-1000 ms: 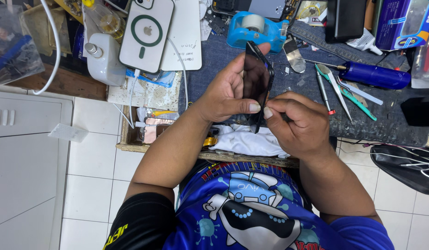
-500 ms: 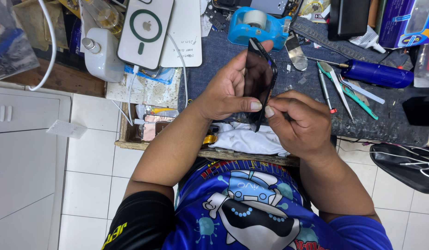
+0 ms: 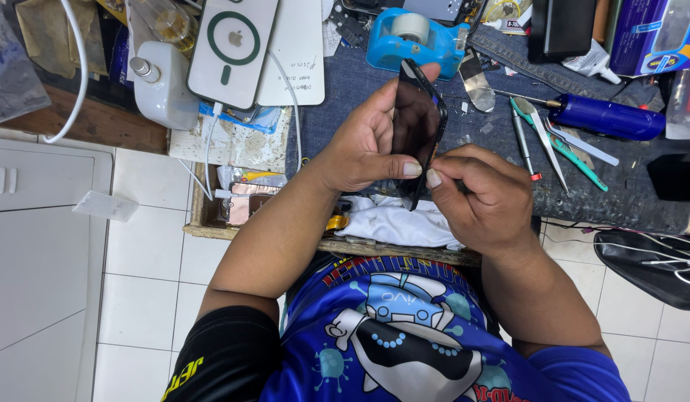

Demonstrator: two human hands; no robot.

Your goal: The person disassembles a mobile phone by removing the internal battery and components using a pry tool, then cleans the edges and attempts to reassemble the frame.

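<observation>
Both hands up over the bench edge. Left hand wraps the dark phone screen panel from the side, thumb pressed across its lower face, one fingertip over the top corner. Right hand curled tight, thumb tip against the panel's right edge near the bottom; whether it pinches a small tool, cannot tell. Panel held on edge, tilted, above the blue denim work mat. White cloth lies just below the hands. Blue tape dispenser sits beyond the panel's top; tweezers and a blue screwdriver lie to the right.
</observation>
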